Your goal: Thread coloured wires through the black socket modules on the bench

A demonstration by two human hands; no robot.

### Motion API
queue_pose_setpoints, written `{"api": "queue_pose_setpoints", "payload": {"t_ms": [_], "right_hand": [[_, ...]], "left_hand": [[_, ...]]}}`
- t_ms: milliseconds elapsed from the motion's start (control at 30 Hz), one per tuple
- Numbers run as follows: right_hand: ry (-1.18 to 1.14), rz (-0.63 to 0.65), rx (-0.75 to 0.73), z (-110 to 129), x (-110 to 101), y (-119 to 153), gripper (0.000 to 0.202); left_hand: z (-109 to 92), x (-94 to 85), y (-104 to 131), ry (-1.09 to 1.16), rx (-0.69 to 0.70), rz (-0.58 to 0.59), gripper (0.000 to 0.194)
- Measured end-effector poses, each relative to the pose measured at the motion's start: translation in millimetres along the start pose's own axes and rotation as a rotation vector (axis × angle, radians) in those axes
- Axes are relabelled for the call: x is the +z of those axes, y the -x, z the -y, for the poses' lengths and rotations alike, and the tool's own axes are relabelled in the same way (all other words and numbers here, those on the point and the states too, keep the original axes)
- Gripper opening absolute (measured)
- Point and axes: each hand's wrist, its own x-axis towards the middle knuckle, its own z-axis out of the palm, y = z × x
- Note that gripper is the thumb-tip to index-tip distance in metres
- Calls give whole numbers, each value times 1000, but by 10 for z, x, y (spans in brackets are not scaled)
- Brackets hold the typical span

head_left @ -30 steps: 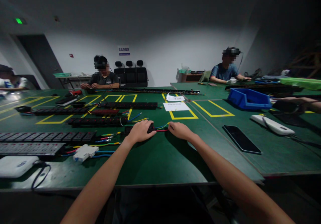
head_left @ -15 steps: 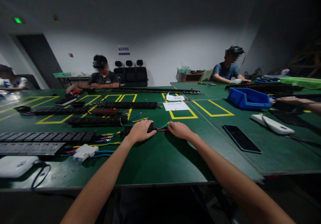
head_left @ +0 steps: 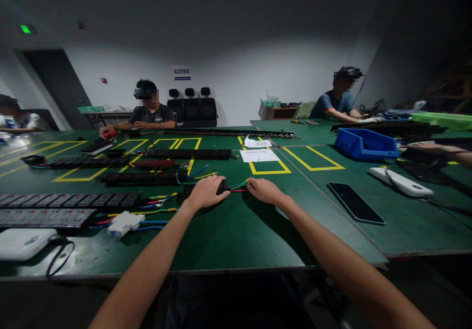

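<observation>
Lying crosswise, the black block points wires right.

This is an assembly workshop: yellow outlines mark the long green worktable, wired socket strips lie at left, a blue bin stands at right, and workers sit beyond.

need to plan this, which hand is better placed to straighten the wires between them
Probably the right hand: it seems to grip the wires, while the left hand holds the black strip.
</observation>
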Motion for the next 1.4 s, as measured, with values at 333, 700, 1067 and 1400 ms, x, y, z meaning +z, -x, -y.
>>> {"api": "queue_pose_setpoints", "payload": {"t_ms": [333, 700, 1067, 1400], "right_hand": [[-2, -11, -5, -1, 6, 4, 33], [-10, -20, -17, 2, 1, 16, 31], [0, -21, -8, 1, 12, 13, 30], [-42, -39, 8, 5, 13, 20, 30]], "left_hand": [[3, 4, 2, 2, 8, -5, 51], [-6, -3, -1, -4, -5, 3, 50], [14, 25, -3, -6, 2, 1, 52], [16, 25, 0, 2, 3, 2, 51]]}}
